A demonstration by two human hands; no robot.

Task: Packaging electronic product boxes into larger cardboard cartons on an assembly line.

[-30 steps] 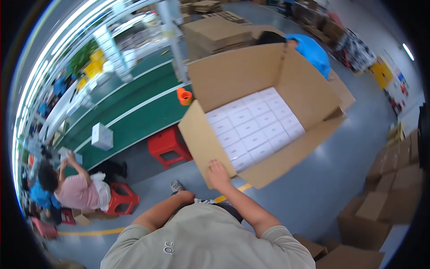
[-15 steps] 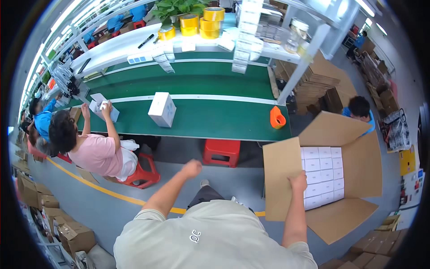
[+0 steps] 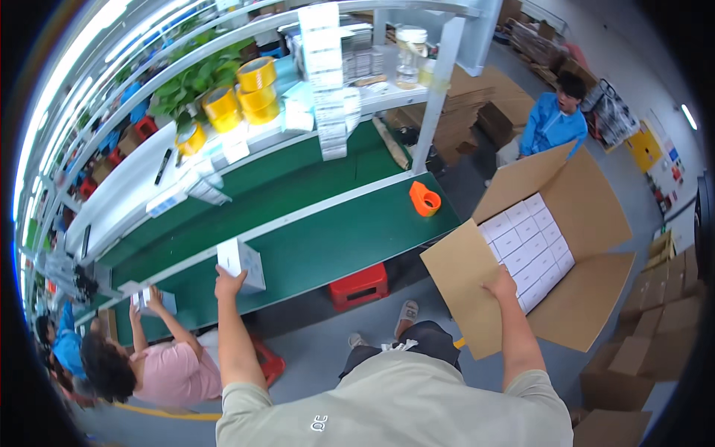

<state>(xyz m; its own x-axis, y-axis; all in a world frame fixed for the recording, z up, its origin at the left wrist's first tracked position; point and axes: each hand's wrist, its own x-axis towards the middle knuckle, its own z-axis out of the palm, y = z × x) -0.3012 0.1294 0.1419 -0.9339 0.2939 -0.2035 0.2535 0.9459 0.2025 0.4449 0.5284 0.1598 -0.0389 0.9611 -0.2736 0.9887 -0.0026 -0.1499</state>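
Left hand (image 3: 229, 282) is touching white box (image 3: 251, 267) near green workbench (image 3: 328, 252)'s front edge, finger grip unclear; right hand (image 3: 503, 284) is pinching carton flap (image 3: 460, 281).

A long, flat green workbench (image 3: 335, 242) with a white strip (image 3: 328, 207) along its length carries a white cuboid box (image 3: 251, 270) near the front edge and a bright orange plastic tape dispenser (image 3: 418, 197) close to the right edge. On the long white shelf (image 3: 126, 197) above its back edge lie glossy yellow tape rolls (image 3: 259, 100), slim black pens (image 3: 162, 167) and, toward the right end, a clear, light-lidded jar (image 3: 408, 58).
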